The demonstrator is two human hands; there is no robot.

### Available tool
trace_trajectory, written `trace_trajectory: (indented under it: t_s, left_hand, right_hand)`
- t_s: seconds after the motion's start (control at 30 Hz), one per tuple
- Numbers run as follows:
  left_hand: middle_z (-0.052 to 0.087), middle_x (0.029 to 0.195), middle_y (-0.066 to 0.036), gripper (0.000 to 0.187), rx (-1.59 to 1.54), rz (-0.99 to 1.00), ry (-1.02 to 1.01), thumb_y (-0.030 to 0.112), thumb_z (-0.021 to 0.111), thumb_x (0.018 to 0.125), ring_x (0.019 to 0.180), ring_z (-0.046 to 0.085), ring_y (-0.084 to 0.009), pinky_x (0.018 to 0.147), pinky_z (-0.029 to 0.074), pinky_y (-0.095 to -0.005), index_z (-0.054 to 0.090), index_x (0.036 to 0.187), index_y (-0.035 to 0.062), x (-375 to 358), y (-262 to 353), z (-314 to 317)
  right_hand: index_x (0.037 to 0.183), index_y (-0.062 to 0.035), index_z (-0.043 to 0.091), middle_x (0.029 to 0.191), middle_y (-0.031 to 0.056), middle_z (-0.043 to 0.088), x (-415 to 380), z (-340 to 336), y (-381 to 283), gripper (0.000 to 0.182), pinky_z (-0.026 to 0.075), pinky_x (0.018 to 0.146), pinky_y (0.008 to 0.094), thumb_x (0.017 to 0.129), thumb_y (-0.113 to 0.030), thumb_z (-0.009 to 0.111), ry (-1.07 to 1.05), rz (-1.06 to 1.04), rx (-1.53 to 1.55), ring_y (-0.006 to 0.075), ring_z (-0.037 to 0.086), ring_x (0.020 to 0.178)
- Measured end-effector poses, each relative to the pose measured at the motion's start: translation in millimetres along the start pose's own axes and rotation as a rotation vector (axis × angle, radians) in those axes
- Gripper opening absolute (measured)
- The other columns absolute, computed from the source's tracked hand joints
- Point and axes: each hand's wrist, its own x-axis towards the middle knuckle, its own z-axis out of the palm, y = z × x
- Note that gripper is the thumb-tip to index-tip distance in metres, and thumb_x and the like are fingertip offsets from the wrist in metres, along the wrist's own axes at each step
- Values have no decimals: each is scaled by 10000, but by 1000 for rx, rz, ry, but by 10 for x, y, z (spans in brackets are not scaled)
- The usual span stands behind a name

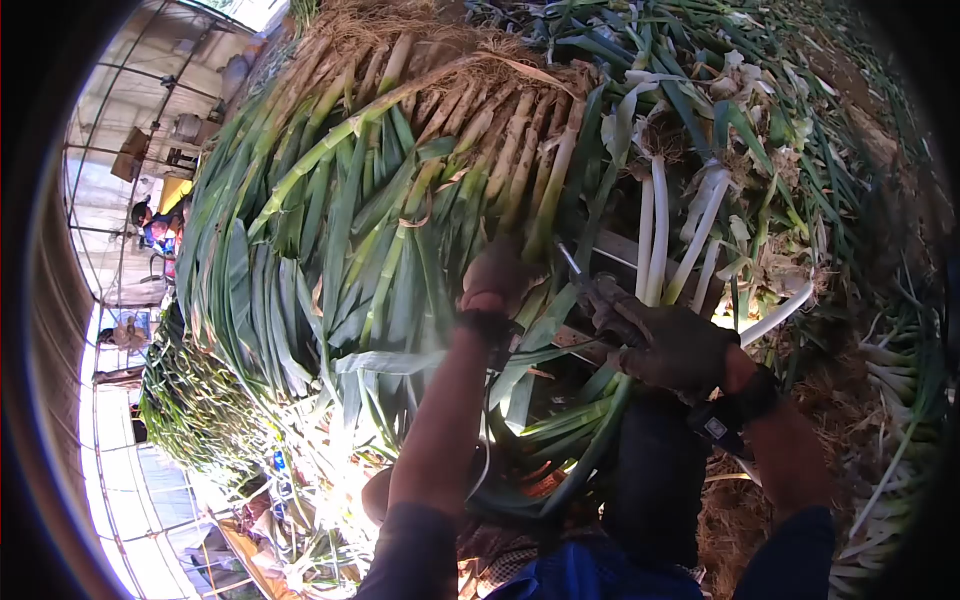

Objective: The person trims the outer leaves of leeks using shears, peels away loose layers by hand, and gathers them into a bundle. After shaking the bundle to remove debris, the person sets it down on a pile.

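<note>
My left hand [500, 275], in a dark glove, reaches into the large pile of leeks [350, 230] and touches the green part of a leek near the pile's right edge; its fingertips are hidden among the leaves. To its right, my right hand [665, 340], also gloved, is closed around a thin tool with a metal tip [569, 259] that points up and left. White-stemmed leeks [655, 230] with roots lie just beyond my right hand. Long green leaves hang between and below both hands.
Loose roots and peeled scraps [765, 130] cover the upper right. More white-stemmed leeks [885, 510] lie at the lower right. Another pile of greens [195, 400] is at the left. A person in bright clothing [162, 228] is far off at the left edge.
</note>
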Motion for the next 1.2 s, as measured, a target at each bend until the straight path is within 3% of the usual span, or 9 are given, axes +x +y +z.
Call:
trace_trajectory:
  t_s: [0.27, 0.37, 0.47, 0.67, 0.77, 0.87, 0.97, 1.1, 1.2]
  left_hand:
    - [766, 1063, -237, 546, -74, -138, 98, 408, 783, 822, 1008, 746, -438, 869, 587, -518, 641, 1228, 72, -258, 221, 167]
    - [767, 1140, -205, 657, -42, -206, 29, 471, 812, 799, 1079, 734, -401, 902, 570, -503, 662, 1293, 65, -282, 230, 138]
    - [767, 1113, -224, 629, -35, -210, 23, 490, 804, 800, 1070, 735, -409, 897, 569, -508, 669, 1222, 44, -317, 282, 125]
    - [770, 1010, -245, 514, 8, -218, 71, 461, 751, 855, 982, 754, -432, 862, 588, -520, 666, 1136, 40, -291, 238, 184]
    - [771, 1071, -228, 624, -30, -227, 26, 499, 772, 814, 1028, 741, -423, 875, 573, -511, 663, 1233, 50, -306, 264, 185]
    - [773, 1070, -222, 625, -36, -257, 37, 496, 778, 805, 1032, 740, -422, 879, 573, -511, 668, 1237, 58, -316, 273, 179]
    - [769, 1032, -253, 610, -36, -192, 66, 530, 770, 824, 997, 754, -430, 870, 588, -516, 666, 1151, 26, -264, 154, 292]
    - [770, 1038, -253, 623, -51, -207, 33, 528, 789, 800, 1007, 750, -433, 871, 584, -521, 665, 1144, 23, -341, 260, 146]
    - [768, 1034, -253, 629, -74, -212, 50, 528, 805, 783, 1010, 747, -435, 874, 581, -521, 665, 1134, 24, -272, 198, 218]
  right_hand:
    - [1652, -13, 264, 1072, 291, 743, 117, -4, -227, 908, 559, 931, 500, 944, -343, 728, 39, 103, -58, 433, 736, 1003]
    - [1656, -17, 250, 1026, 294, 742, 111, 273, 106, 893, 558, 902, 537, 957, -336, 706, 186, -141, 44, 457, 732, 960]
    - [1650, -9, 256, 1090, 285, 743, 62, 73, -268, 881, 553, 927, 544, 963, -333, 700, 19, 113, -83, 479, 719, 1010]
    - [1645, -3, 265, 1219, 307, 711, 39, 325, -38, 896, 557, 950, 509, 951, -348, 716, 115, -171, -27, 479, 703, 1094]
    - [1645, 1, 269, 1313, 310, 674, 149, 28, -327, 889, 550, 974, 483, 954, -347, 709, 20, 127, 17, 456, 692, 1154]
    - [1643, -1, 282, 1360, 314, 648, 161, 94, -178, 866, 540, 996, 473, 965, -347, 695, 29, 142, 83, 448, 676, 1199]
    - [1650, 4, 257, 1363, 301, 655, 100, 328, -88, 881, 539, 1012, 463, 971, -360, 685, 100, -89, -36, 433, 670, 1223]
    - [1640, 15, 258, 1362, 277, 665, 274, -47, -322, 891, 537, 1030, 454, 961, -360, 696, -43, 155, 28, 423, 658, 1246]
    - [1608, 6, 330, 1312, 257, 695, 326, 226, -27, 848, 543, 1004, 476, 949, -369, 710, 122, -37, 81, 440, 686, 1165]
